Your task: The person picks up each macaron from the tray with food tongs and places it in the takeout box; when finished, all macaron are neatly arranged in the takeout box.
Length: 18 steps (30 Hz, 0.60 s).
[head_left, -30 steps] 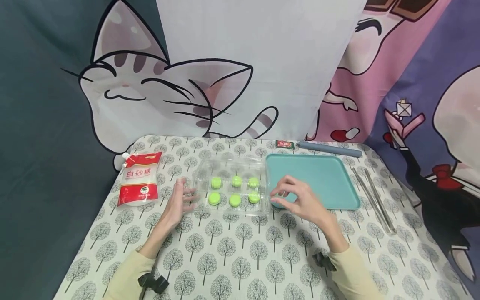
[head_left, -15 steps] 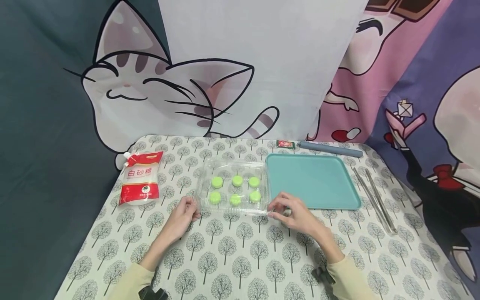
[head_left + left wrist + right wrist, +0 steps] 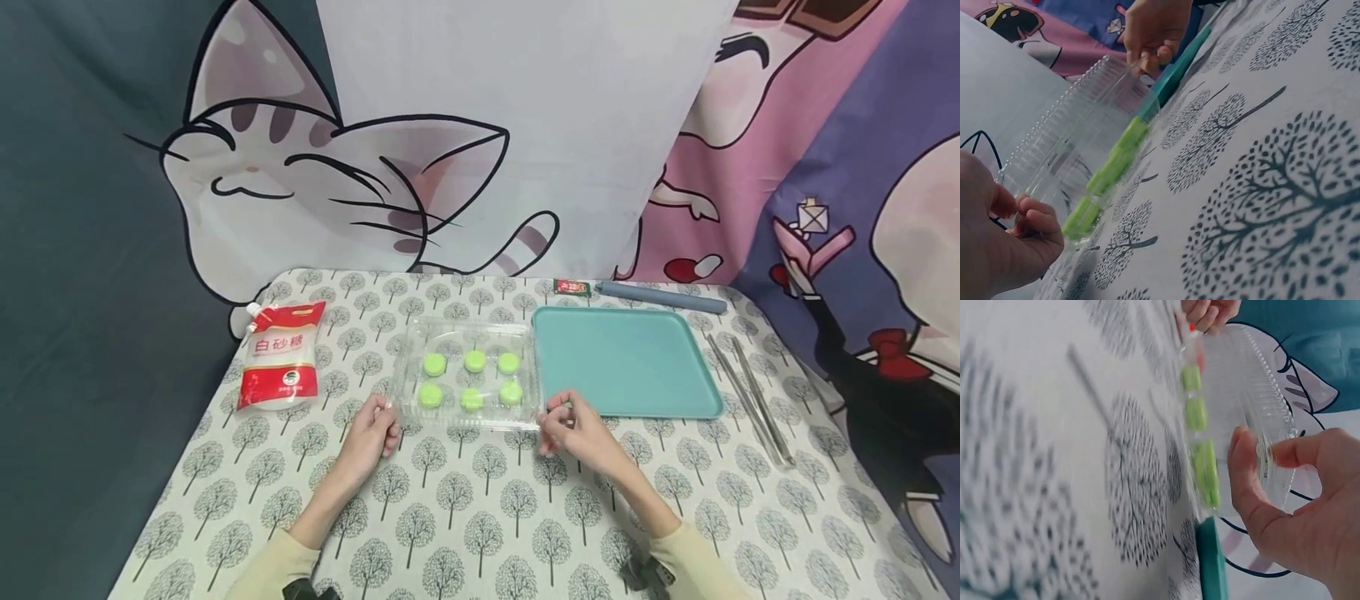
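A clear plastic clamshell box (image 3: 467,421) rests on the tablecloth, with several round bright-green pieces (image 3: 474,361) inside in two rows. At its front left corner my left hand (image 3: 369,433) pinches the edge, as the left wrist view shows thumb and fingertips curled there. My right hand (image 3: 579,435) is at the front right corner. In the right wrist view, thumb and index finger of that hand (image 3: 1310,506) hold the ridged rim of the box (image 3: 1275,400) between them. How firmly the lid sits cannot be told.
Touching or nearly touching the box's right side lies a teal tray (image 3: 626,358). Metal tongs (image 3: 750,400) are right of it. Behind lie a grey-blue rod (image 3: 660,297) and a small red-green packet (image 3: 572,287). A red-white sugar pouch (image 3: 281,357) stands left.
Both hands have come in to the box's front corners and taken hold of its edge. Between the first two frames the box's outline narrowed slightly on the left.
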Tool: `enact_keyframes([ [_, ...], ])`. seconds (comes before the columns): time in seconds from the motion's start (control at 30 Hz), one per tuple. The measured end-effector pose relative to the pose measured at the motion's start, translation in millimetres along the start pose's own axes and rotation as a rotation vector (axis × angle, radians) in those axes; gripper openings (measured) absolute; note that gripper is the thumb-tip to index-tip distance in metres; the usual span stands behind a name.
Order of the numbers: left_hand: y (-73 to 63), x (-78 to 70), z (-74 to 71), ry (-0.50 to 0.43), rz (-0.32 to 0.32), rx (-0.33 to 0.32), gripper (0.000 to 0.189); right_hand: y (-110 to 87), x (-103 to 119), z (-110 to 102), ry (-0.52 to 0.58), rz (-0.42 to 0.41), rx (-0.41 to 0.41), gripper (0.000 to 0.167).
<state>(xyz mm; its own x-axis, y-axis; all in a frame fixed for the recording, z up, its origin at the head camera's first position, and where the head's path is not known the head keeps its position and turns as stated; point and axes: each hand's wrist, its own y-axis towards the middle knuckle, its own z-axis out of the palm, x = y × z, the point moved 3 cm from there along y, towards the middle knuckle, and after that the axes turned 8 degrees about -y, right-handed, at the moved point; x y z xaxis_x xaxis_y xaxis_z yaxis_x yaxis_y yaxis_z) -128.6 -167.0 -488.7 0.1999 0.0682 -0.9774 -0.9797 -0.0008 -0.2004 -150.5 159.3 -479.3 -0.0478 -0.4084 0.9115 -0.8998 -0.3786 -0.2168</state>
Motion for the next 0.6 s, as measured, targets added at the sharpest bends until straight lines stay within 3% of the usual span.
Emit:
enact_keyframes([
  [0.23,-3.2,2.4,3.8,-0.028,0.014,-0.006,0.008,0.8,-1.1,3.1,0.086,0.008,0.152,0.037],
  [0.6,-5.2,1.9,6.4,-0.074,0.011,-0.011,0.009,-2.2,-1.0,4.7,0.115,0.006,0.095,0.031],
])
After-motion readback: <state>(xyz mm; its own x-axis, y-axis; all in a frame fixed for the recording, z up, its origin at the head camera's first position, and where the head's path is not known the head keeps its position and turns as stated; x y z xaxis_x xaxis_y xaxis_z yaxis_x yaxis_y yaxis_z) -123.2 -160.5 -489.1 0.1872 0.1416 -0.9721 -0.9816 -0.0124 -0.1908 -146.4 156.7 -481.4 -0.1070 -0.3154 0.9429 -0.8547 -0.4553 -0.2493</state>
